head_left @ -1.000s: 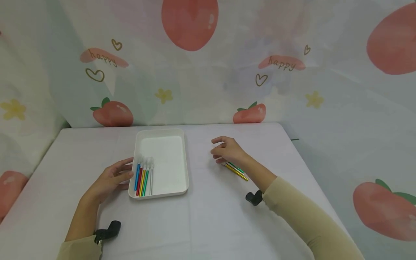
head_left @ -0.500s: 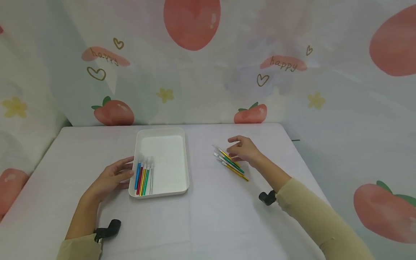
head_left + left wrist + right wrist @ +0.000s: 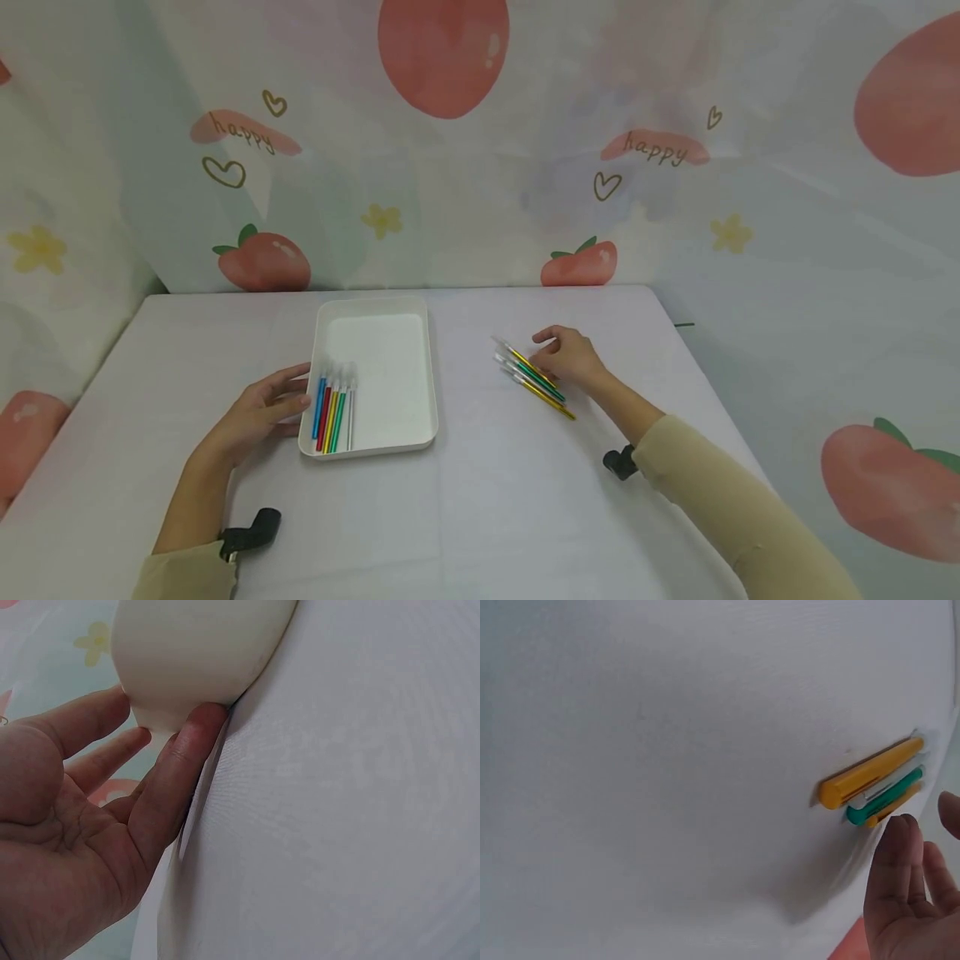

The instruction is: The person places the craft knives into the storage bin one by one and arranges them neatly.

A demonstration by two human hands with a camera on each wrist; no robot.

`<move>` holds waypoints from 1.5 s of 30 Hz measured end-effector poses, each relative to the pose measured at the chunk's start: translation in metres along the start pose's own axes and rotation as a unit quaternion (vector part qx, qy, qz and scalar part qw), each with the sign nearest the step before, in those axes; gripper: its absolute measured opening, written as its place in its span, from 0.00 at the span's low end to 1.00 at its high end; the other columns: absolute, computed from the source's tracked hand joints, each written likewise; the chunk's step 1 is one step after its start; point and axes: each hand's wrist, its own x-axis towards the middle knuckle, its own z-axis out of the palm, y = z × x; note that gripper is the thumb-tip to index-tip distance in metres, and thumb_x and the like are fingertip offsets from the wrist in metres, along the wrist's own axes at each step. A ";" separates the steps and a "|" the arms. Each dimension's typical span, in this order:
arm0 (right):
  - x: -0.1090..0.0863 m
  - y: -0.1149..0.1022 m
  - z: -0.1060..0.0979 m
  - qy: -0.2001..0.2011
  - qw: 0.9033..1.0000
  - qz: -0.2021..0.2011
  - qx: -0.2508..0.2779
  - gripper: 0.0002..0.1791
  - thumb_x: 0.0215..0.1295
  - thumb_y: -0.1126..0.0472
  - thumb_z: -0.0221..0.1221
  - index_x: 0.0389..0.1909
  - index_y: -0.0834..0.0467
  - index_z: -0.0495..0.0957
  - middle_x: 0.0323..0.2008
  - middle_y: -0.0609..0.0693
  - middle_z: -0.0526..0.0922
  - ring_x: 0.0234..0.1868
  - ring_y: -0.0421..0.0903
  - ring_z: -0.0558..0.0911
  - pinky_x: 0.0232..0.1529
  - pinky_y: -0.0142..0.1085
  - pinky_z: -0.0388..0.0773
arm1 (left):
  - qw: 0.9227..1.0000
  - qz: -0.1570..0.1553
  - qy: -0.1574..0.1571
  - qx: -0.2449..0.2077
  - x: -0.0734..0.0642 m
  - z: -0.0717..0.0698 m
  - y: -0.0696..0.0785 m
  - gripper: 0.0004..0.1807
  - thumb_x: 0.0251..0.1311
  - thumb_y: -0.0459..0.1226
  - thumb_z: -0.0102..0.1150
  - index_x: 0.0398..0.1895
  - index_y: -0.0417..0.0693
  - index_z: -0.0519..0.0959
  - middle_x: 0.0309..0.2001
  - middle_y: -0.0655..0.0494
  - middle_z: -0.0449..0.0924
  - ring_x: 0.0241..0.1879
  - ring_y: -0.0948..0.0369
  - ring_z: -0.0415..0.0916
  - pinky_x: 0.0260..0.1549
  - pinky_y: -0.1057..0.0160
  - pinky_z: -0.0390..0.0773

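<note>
Your left hand (image 3: 251, 412) is at the left side of the white tray (image 3: 393, 375), its relaxed, spread fingers (image 3: 180, 761) touching the tray's outer wall without curling round it. Inside the tray, along its left side toward you, five pens lie side by side: from the tray's left wall inward, a blue pen (image 3: 318, 408), a red pen (image 3: 323, 421), a yellow pen (image 3: 330, 423), a green pen (image 3: 337, 423) and a silver pen (image 3: 349, 421).

Your right hand (image 3: 573, 358) is well to the right of the tray, its fingers (image 3: 889, 877) loosely extended and grasping nothing, just beside four more pens. You cannot tell whether a fingertip touches them. These pens lie close together on the bench (image 3: 480, 508) to the tray's right, pale ends slanting toward it: two yellow pens (image 3: 870, 774), with a silver one (image 3: 887, 785) and a green one (image 3: 885, 799) between them. Behind the tray hangs a peach-printed backdrop (image 3: 465, 183).
</note>
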 end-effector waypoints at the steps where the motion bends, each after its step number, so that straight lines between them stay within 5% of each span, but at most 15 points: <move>1: 0.001 0.002 0.001 0.003 1.000 -0.005 -0.016 0.23 0.64 0.56 0.66 0.59 0.57 0.75 0.43 0.55 0.83 0.35 0.47 0.83 0.36 0.34 0.83 | 1.000 0.001 0.000 0.000 0.000 0.000 0.000 0.39 0.69 0.44 0.60 0.78 0.50 0.56 0.72 0.35 0.61 0.64 0.37 0.71 0.47 0.53 0.84; 10: 0.006 0.011 0.002 0.020 0.994 -0.034 -0.100 0.18 0.66 0.59 0.64 0.56 0.56 0.78 0.40 0.52 0.83 0.37 0.48 0.80 0.35 0.34 0.79 | 1.000 0.006 -0.005 0.002 -0.001 0.000 0.000 0.38 0.69 0.44 0.60 0.78 0.49 0.56 0.71 0.35 0.62 0.63 0.39 0.72 0.47 0.54 0.85; 29: 0.008 0.006 0.006 0.019 0.982 -0.050 -0.180 0.17 0.62 0.56 0.66 0.53 0.53 0.81 0.38 0.50 0.82 0.36 0.47 0.79 0.34 0.35 0.75 | 1.000 0.016 -0.013 0.006 -0.001 -0.001 0.000 0.37 0.70 0.42 0.58 0.78 0.47 0.55 0.71 0.34 0.62 0.62 0.44 0.74 0.47 0.54 0.85; 45: 0.007 -0.002 0.007 0.018 0.988 -0.056 -0.145 0.14 0.67 0.59 0.60 0.51 0.54 0.83 0.38 0.51 0.82 0.38 0.47 0.78 0.35 0.35 0.75 | 1.000 0.013 -0.009 0.000 -0.001 -0.002 -0.001 0.37 0.70 0.41 0.58 0.78 0.48 0.56 0.71 0.34 0.62 0.64 0.38 0.71 0.47 0.54 0.85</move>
